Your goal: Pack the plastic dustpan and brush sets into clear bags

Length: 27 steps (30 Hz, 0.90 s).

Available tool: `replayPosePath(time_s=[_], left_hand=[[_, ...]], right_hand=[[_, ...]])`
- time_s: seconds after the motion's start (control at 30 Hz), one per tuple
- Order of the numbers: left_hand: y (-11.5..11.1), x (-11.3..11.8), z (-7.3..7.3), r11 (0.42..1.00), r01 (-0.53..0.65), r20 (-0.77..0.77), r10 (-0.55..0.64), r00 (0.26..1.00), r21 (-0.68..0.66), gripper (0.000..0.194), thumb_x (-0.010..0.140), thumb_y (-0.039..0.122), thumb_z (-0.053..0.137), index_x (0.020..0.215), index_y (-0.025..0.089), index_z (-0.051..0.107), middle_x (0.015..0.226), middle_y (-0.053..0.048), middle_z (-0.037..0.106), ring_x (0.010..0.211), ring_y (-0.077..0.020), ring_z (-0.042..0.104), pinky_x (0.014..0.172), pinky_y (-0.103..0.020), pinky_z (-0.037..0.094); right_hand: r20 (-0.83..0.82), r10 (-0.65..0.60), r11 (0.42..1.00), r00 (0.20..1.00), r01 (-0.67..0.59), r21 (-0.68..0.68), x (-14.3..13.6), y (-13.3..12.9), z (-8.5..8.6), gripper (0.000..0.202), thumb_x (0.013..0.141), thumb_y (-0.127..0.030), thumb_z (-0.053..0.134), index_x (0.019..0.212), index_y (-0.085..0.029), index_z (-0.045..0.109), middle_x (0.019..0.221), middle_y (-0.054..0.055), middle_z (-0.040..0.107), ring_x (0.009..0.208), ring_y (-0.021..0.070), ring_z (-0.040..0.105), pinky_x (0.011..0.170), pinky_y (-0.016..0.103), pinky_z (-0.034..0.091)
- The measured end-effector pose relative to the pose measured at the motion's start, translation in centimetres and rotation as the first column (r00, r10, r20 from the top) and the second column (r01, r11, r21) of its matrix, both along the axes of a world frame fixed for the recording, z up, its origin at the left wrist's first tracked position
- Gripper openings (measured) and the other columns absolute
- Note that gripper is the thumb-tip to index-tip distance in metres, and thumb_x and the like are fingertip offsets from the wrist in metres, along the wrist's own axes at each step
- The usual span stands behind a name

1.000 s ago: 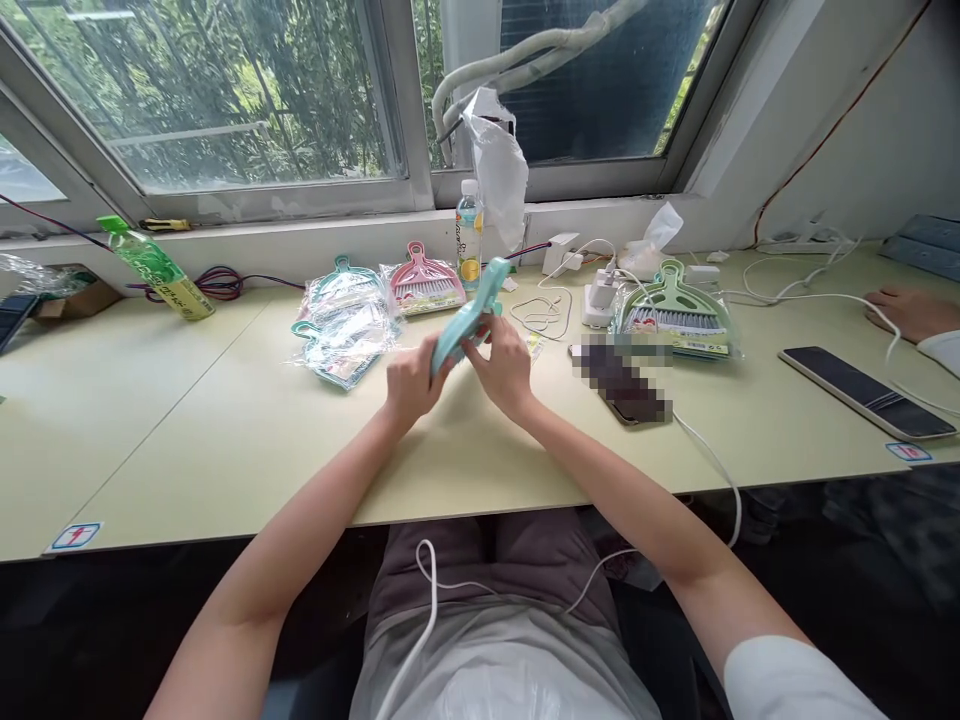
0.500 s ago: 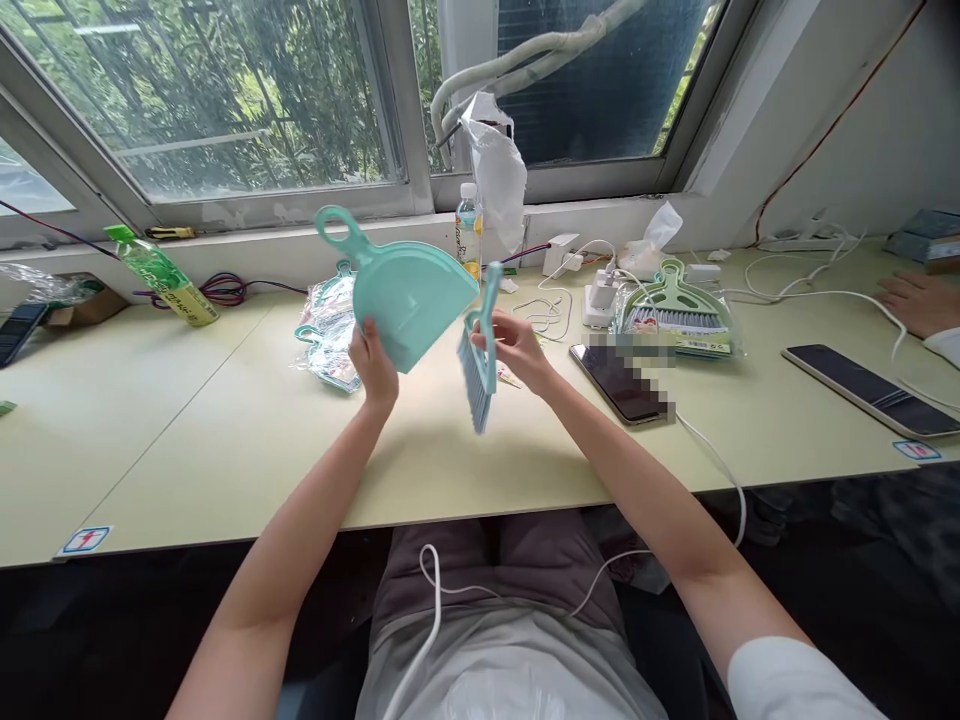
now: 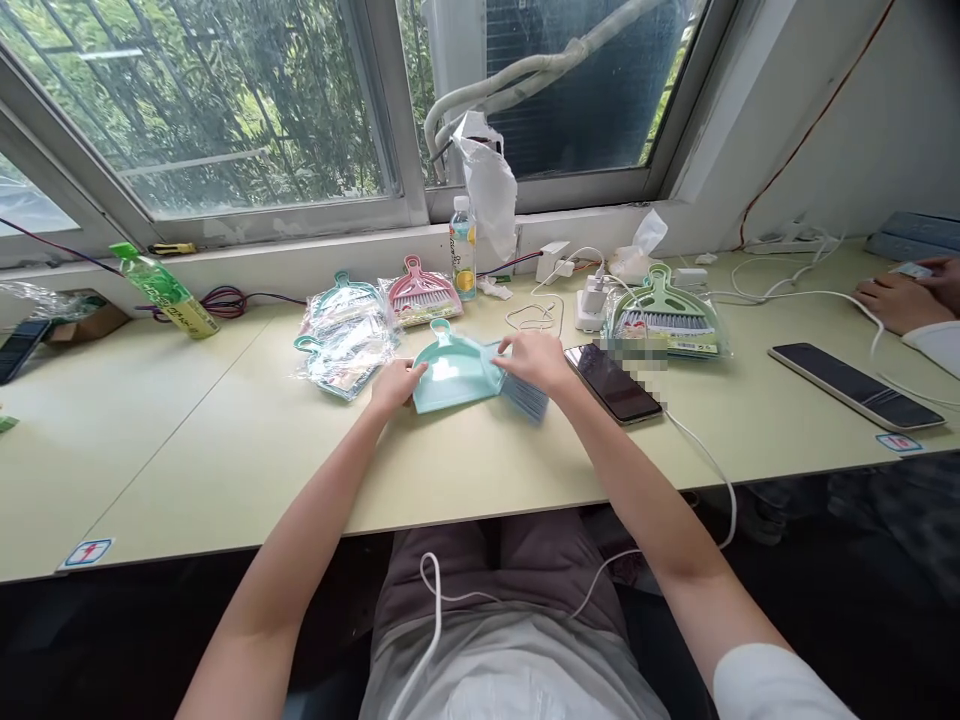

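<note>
A mint-green dustpan (image 3: 456,373) lies low over the table in front of me, its looped handle pointing toward the window. My left hand (image 3: 397,385) grips its left edge, thumb on top. At the right edge of the pan, my right hand (image 3: 534,360) is closed on a small blue hand brush (image 3: 525,398). The brush's grey-blue bristles point down and right under my fingers, while its handle is mostly hidden. My right fingertips are right beside the pan's rim; whether they also pinch it I cannot tell.
Wrapped blue sets (image 3: 345,345) and a wrapped pink set (image 3: 421,292) lie behind the pan. A bottle (image 3: 463,250) stands by the sill. To the right are a phone (image 3: 615,385), a wrapped green set (image 3: 664,318), white cables and another person's hands (image 3: 892,300).
Both hands have lowered the dustpan and brush to the table. The pan has turned from tilted upright to nearly flat, and the brush now sits against its right side.
</note>
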State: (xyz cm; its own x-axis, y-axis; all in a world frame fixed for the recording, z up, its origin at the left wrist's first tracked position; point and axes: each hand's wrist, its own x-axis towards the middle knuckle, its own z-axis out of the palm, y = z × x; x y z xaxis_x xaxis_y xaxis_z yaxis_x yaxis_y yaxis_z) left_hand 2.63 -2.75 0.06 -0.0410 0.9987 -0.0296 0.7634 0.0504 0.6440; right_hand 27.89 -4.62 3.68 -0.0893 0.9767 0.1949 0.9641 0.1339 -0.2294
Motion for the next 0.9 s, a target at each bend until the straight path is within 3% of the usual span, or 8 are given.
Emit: replayPosePath(time_s=[0.1, 0.23, 0.5, 0.7, 0.77, 0.9], left_hand=[[-0.7, 0.2, 0.5, 0.999, 0.047, -0.143, -0.047, 0.989, -0.005, 0.044, 0.086, 0.059, 0.039, 0.067, 0.022, 0.055, 0.045, -0.001, 0.053, 0.052, -0.0217, 0.059, 0.060, -0.030, 0.038], [-1.0, 0.2, 1.0, 0.998, 0.062, -0.188, -0.066, 0.980, -0.025, 0.057, 0.088, 0.068, 0.028, 0.081, 0.023, 0.063, 0.053, -0.002, 0.063, 0.055, -0.0218, 0.061, 0.062, -0.031, 0.039], [-0.9, 0.2, 0.7, 0.997, 0.062, -0.264, -0.047, 0.963, 0.048, 0.051, 0.091, 0.061, 0.031, 0.079, 0.023, 0.063, 0.059, -0.003, 0.067, 0.066, -0.0239, 0.065, 0.062, -0.030, 0.038], [-0.8, -0.1, 0.5, 0.995, 0.017, -0.226, 0.007, 0.974, 0.102, 0.047, 0.094, 0.053, 0.030, 0.074, 0.023, 0.061, 0.061, -0.003, 0.067, 0.069, -0.0246, 0.065, 0.066, -0.032, 0.039], [-0.7, -0.1, 0.6, 0.994, 0.006, -0.219, 0.018, 0.976, 0.108, 0.045, 0.094, 0.051, 0.031, 0.074, 0.023, 0.061, 0.062, -0.003, 0.067, 0.070, -0.0247, 0.065, 0.067, -0.032, 0.040], [-0.8, -0.1, 0.6, 0.994, -0.004, -0.213, 0.028, 0.977, 0.111, 0.044, 0.093, 0.050, 0.032, 0.074, 0.023, 0.061, 0.061, -0.004, 0.067, 0.071, -0.0252, 0.065, 0.067, -0.032, 0.040]], right_hand=[[0.045, 0.036, 0.998, 0.998, -0.033, -0.059, -0.6, 0.0, -0.7, 0.033, 0.084, -0.043, 0.063, 0.107, -0.022, 0.073, 0.104, 0.011, 0.073, 0.103, 0.0262, 0.064, 0.076, 0.030, 0.042], [0.025, 0.046, 0.998, 0.999, -0.045, -0.055, -0.3, 0.4, -1.2, 0.035, 0.085, -0.045, 0.062, 0.110, -0.023, 0.071, 0.106, 0.011, 0.072, 0.105, 0.0264, 0.064, 0.075, 0.030, 0.041], [-0.027, 0.027, 1.000, 0.999, -0.027, -0.009, -0.6, 0.6, -1.4, 0.031, 0.088, -0.046, 0.058, 0.107, -0.026, 0.072, 0.100, 0.009, 0.073, 0.098, 0.0250, 0.065, 0.075, 0.030, 0.042], [-0.118, -0.083, 0.988, 0.990, 0.097, 0.120, -0.2, 0.9, -1.3, 0.028, 0.095, -0.036, 0.048, 0.103, -0.025, 0.072, 0.092, 0.007, 0.073, 0.090, 0.0228, 0.065, 0.070, 0.029, 0.039], [-0.140, -0.004, 0.994, 0.990, 0.019, 0.109, 0.0, 0.8, -1.1, 0.027, 0.094, -0.039, 0.050, 0.103, -0.026, 0.072, 0.089, 0.004, 0.072, 0.087, 0.0207, 0.064, 0.068, 0.028, 0.038], [-0.125, 0.296, 0.955, 0.947, -0.298, 0.009, -0.3, 0.2, -1.1, 0.027, 0.088, -0.048, 0.060, 0.098, -0.028, 0.073, 0.088, 0.000, 0.070, 0.082, 0.0160, 0.062, 0.064, 0.025, 0.033]])
